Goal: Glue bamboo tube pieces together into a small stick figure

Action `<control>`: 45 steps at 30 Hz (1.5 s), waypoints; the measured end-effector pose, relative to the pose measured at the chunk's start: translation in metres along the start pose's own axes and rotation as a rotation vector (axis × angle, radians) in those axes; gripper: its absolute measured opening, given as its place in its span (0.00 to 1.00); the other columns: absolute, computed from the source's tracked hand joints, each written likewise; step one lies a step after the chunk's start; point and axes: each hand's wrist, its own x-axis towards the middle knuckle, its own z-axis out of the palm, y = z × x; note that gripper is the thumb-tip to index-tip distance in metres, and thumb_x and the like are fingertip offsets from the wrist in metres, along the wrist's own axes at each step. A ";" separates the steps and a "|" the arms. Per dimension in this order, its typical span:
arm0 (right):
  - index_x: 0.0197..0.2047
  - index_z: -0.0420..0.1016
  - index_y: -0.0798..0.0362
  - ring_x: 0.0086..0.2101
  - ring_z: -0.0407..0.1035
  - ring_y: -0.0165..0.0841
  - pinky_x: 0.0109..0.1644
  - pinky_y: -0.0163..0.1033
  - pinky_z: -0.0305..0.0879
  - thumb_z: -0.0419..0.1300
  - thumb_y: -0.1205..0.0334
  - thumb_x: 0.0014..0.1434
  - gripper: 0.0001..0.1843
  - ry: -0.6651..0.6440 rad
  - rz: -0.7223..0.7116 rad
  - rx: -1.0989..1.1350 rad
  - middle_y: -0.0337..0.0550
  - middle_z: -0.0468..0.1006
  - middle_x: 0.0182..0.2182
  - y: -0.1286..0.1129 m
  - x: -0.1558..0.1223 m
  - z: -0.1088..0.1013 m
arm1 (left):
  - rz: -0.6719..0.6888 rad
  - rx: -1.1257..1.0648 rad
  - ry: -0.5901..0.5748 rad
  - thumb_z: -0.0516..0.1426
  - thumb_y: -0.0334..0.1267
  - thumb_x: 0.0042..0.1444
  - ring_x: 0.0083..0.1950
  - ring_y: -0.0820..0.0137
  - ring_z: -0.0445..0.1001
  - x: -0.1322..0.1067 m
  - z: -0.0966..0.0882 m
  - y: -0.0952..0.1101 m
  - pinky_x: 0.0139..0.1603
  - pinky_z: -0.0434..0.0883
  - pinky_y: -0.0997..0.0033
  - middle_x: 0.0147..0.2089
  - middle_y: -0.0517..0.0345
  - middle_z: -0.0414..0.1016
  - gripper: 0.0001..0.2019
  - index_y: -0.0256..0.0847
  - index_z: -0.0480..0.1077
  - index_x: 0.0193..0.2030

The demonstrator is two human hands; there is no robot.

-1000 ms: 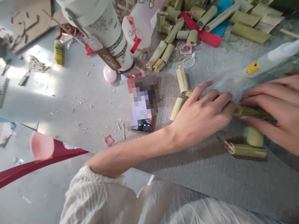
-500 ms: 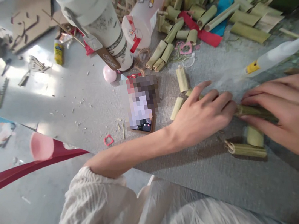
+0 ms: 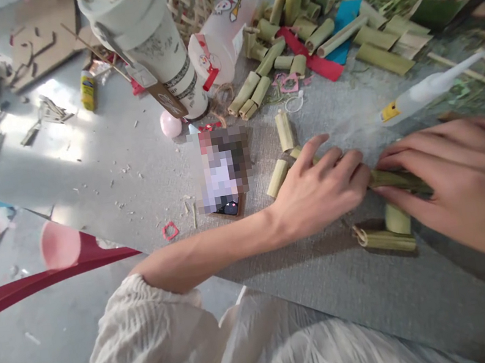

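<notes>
My left hand (image 3: 324, 183) is low over the table, forefinger stretched out and the other fingers curled down. Its fingertips are partly hidden where they meet the left end of a green plant-stem tube (image 3: 398, 179). Thumb and fingers of my right hand (image 3: 468, 171) pinch the same tube from the right. Just below it lie a short pale green tube (image 3: 397, 219) and a longer rolled tube (image 3: 386, 238). Beside my left hand are an upright tube piece (image 3: 284, 131) and a slanting one (image 3: 277, 178). A white tapered tool with a yellow band (image 3: 432, 91) lies above my right hand.
A phone (image 3: 223, 178), partly blurred out, lies left of my left hand. Behind it stand a white tumbler (image 3: 155, 47) and a lying clear bottle (image 3: 221, 30). Cut green tubes (image 3: 385, 33) pile up at the back right. A yellow glue stick (image 3: 88, 91) lies at left.
The whole view has shifted slightly, so things on the table appear further left. Both hands keep nearly the same pose at the green tube.
</notes>
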 end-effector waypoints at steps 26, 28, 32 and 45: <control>0.49 0.76 0.51 0.49 0.77 0.53 0.56 0.62 0.62 0.56 0.59 0.77 0.09 0.011 -0.088 -0.011 0.51 0.85 0.48 -0.001 0.003 -0.003 | -0.015 0.052 0.049 0.53 0.34 0.82 0.53 0.62 0.83 0.001 0.005 0.002 0.79 0.68 0.49 0.49 0.54 0.83 0.14 0.40 0.81 0.51; 0.49 0.77 0.51 0.50 0.76 0.53 0.57 0.62 0.61 0.58 0.59 0.76 0.08 0.002 -0.076 -0.011 0.51 0.85 0.48 -0.001 0.003 -0.003 | -0.018 0.041 0.036 0.54 0.34 0.82 0.53 0.62 0.83 0.001 0.004 0.001 0.79 0.68 0.50 0.50 0.54 0.84 0.12 0.41 0.81 0.51; 0.50 0.76 0.51 0.52 0.75 0.52 0.59 0.60 0.60 0.63 0.59 0.75 0.05 -0.048 -0.028 -0.006 0.50 0.85 0.49 -0.004 0.003 -0.005 | -0.035 0.033 0.037 0.56 0.36 0.82 0.53 0.62 0.82 -0.002 0.002 -0.004 0.78 0.69 0.51 0.50 0.55 0.84 0.11 0.42 0.80 0.49; 0.53 0.77 0.53 0.58 0.75 0.54 0.66 0.62 0.58 0.58 0.63 0.77 0.07 -0.153 0.053 0.101 0.53 0.84 0.54 -0.011 0.003 -0.013 | -0.034 0.002 0.028 0.59 0.37 0.81 0.50 0.62 0.80 -0.002 0.002 -0.009 0.71 0.71 0.54 0.47 0.58 0.83 0.08 0.42 0.80 0.50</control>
